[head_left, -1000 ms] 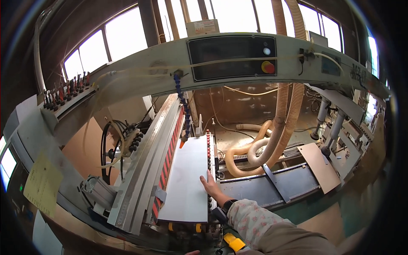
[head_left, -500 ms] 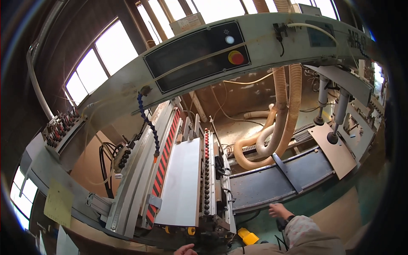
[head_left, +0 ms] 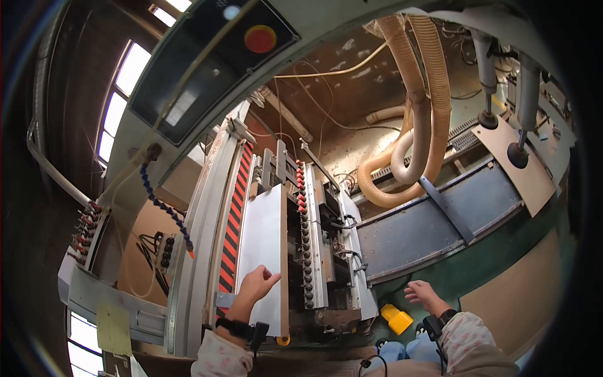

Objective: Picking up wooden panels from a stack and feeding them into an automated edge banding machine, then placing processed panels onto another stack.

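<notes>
My left hand (head_left: 257, 286) is over the near part of a long white panel (head_left: 264, 226), its fingers loosely bent and a little apart. Nothing shows in it, and I cannot tell whether it touches the panel. The panel lies lengthwise in the machine, between a red-and-black striped strip (head_left: 236, 213) and a row of black and red knobs (head_left: 306, 251). To the right, my right hand (head_left: 422, 295) hangs empty with its fingers apart, above the floor near a yellow foot pedal (head_left: 397, 319). Both wrists carry black straps with small devices.
Overhead, the machine's beam bears a dark control panel with a red stop button (head_left: 260, 39). A blue jointed hose (head_left: 164, 210) hangs at left. Beige ducts (head_left: 433, 125) loop behind a dark bed (head_left: 414, 242). A brown board (head_left: 521, 163) lies under two press cylinders at right.
My left hand has come up from the lower edge to over the white panel. My right hand stays low at the right, its fingers now more spread. The view has tilted down and shifted.
</notes>
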Available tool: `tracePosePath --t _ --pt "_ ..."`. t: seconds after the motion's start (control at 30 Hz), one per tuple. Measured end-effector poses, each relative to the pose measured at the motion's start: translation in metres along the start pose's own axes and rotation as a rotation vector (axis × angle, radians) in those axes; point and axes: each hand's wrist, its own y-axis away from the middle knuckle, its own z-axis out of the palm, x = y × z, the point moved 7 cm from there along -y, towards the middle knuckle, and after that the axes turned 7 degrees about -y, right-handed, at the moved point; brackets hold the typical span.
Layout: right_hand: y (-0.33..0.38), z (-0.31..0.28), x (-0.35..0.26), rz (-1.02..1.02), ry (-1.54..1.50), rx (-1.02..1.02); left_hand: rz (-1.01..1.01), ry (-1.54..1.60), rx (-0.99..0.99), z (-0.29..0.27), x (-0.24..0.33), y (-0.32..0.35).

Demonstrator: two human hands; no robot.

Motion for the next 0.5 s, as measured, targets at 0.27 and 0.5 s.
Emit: tracePosePath --t 0.27,0.5 --pt "-0.018 0.062 0.031 0.068 0.071 -0.134 -0.056 -0.153 -0.019 0.034 -0.01 -0.061" --pt "-0.032 0.182 0.006 -0.005 0.08 -0.429 -0.006 -0.069 -0.041 0.038 -0.015 -0.069"
